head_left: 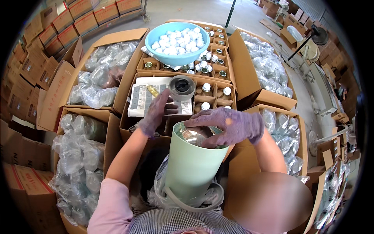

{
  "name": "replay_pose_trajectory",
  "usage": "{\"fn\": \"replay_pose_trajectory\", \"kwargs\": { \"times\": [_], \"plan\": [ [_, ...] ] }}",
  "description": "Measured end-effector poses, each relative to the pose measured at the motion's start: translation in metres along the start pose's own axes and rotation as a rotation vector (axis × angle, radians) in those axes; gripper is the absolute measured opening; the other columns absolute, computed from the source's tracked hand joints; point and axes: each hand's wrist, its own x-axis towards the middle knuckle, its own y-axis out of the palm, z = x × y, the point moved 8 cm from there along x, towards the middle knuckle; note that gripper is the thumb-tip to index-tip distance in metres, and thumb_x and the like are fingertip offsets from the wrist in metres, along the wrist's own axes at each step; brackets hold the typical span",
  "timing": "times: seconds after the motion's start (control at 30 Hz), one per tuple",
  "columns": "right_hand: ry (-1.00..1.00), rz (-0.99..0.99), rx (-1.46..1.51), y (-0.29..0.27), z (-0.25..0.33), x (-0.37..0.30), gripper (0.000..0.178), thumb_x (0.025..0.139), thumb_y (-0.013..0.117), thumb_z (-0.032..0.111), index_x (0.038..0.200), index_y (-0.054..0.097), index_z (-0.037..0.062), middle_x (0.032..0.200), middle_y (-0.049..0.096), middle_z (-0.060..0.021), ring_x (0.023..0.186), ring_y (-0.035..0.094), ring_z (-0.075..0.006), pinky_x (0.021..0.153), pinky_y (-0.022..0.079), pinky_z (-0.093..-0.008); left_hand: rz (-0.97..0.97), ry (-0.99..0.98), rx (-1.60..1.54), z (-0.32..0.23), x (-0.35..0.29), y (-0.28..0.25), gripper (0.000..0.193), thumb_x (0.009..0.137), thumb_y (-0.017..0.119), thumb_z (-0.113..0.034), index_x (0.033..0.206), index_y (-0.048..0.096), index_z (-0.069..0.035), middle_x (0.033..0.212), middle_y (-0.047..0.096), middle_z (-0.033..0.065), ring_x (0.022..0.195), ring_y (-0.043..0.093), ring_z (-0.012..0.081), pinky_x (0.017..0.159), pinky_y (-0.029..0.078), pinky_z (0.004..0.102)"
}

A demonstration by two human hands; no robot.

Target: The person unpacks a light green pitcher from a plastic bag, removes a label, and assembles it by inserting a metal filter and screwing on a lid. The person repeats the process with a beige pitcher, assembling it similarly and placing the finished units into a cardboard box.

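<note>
A pale green thermos shell point(193, 169) stands tilted in front of me, its curved handle point(194, 206) low down near my lap. In its mouth sits a shiny silvered glass liner point(196, 135). My right hand point(228, 126), in a purple-grey glove, spans the mouth with its fingers curled over the liner. My left hand point(157, 112), also gloved, is off to the shell's upper left, empty, fingers stretched toward a grey ring-shaped part point(182, 87) with a dark centre. That part rests on a printed sheet point(145, 97), beside a small gold-coloured piece point(152, 91).
Behind the sheet, a blue basin point(177, 58) full of white caps sits on a divided carton of bottles point(223, 73). Open cartons of plastic-wrapped items flank me, such as wrapped pieces point(80, 156) on the left and more point(269, 70) on the right.
</note>
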Motion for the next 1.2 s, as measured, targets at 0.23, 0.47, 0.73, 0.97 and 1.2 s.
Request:
{"fn": "replay_pose_trajectory", "kwargs": {
  "times": [0.23, 0.47, 0.73, 0.97, 1.2],
  "plan": [
    [0.458, 0.178, -0.333, 0.005, -0.012, 0.018, 0.048, 0.084, 0.073, 0.042, 0.108, 0.069, 0.0005, 0.091, 0.068, -0.0172, 0.086, 0.068, -0.034, 0.076, 0.055, -0.0408, 0.285, 0.125, 1.434, 0.056, 0.155, -0.023, 0.073, 0.073, 0.082, -0.049, 0.124, 0.059, -0.004, 0.115, 0.07, 0.0195, 0.1, 0.067, 0.037, 0.09, 0.054, 0.0436],
    [-0.036, -0.017, 0.057, -0.004, -0.009, 0.003, 0.063, 0.079, 0.081, 0.033, 0.13, 0.062, 0.0007, 0.118, 0.066, -0.0209, 0.109, 0.064, -0.0358, 0.095, 0.051, -0.0419, 0.077, 0.014, 1.814, 0.068, 0.183, -0.019, 0.069, 0.063, 0.082, -0.064, 0.099, 0.077, -0.004, 0.106, 0.073, 0.0201, 0.103, 0.069, 0.0341, 0.091, 0.05, 0.0416],
    [0.016, -0.031, 0.154, 0.0, -0.002, -0.005, 0.062, 0.085, 0.074, 0.031, 0.136, 0.055, 0.0021, 0.13, 0.06, -0.0215, 0.121, 0.059, -0.0354, 0.104, 0.046, -0.041, 0.053, 0.334, 1.809, 0.044, 0.151, -0.012, 0.062, 0.079, 0.068, -0.067, 0.076, 0.075, -0.004, 0.078, 0.072, 0.0197, 0.083, 0.072, 0.0354, 0.081, 0.052, 0.0427],
    [0.116, 0.117, -0.206, 0.011, 0.003, 0.041, 0.048, 0.094, 0.061, 0.042, 0.123, 0.06, 0.0039, 0.11, 0.064, -0.0191, 0.103, 0.064, -0.0356, 0.088, 0.052, -0.043, -0.004, 0.14, 1.437, 0.06, 0.146, -0.077, 0.048, 0.09, 0.066, -0.051, 0.111, 0.064, -0.008, 0.105, 0.072, 0.0173, 0.096, 0.071, 0.0307, 0.078, 0.056, 0.0388],
    [0.071, 0.121, -0.202, -0.008, 0.058, -0.005, 0.055, 0.089, 0.069, 0.038, 0.125, 0.059, -0.0013, 0.113, 0.064, -0.0217, 0.105, 0.064, -0.035, 0.087, 0.052, -0.0447, 0.65, 0.548, 0.531, 0.001, -0.116, 0.084, 0.045, 0.104, 0.048, -0.036, 0.135, 0.054, -0.004, 0.13, 0.061, 0.0126, 0.12, 0.057, 0.0246, 0.107, 0.043, 0.0384]
  ]
}}
